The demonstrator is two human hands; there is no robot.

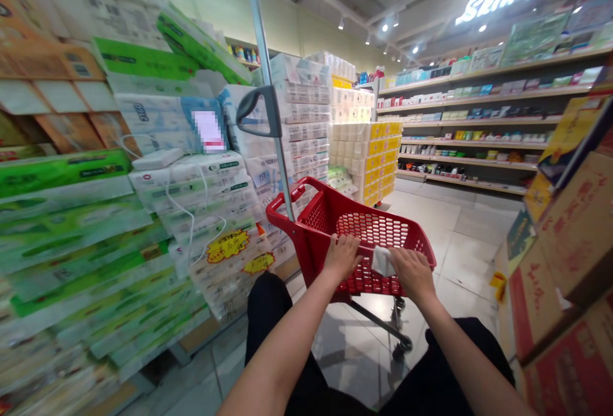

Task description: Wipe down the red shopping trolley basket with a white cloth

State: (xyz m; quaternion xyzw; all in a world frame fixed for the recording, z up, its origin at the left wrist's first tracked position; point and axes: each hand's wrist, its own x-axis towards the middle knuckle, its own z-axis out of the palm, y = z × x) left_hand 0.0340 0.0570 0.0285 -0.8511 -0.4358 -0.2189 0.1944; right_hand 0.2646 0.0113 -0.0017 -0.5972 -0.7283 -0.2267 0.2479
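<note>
A red plastic shopping cart [311, 261] stands in front of my knees, seen from its side. My left hand [343, 257] has its fingers hooked over the near rim of the basket and grips it. A folded white cloth or tissue [382, 261] is pressed against the same rim by my right hand [412, 270], whose fingers curl over the edge. The basket's perforated far wall shows behind my hands. A tall metal pole [261, 26] with a grey loop handle [258, 112] rises at the cart's left end.
Tall stacks of packaged tissue [96, 231] line the left. A phone with a blurred screen [208, 130], a white device [158, 159] and cables lie on them. Cardboard boxes [569, 231] are piled close on the right. Stocked shelves [479, 119] stand beyond the tiled floor [460, 224].
</note>
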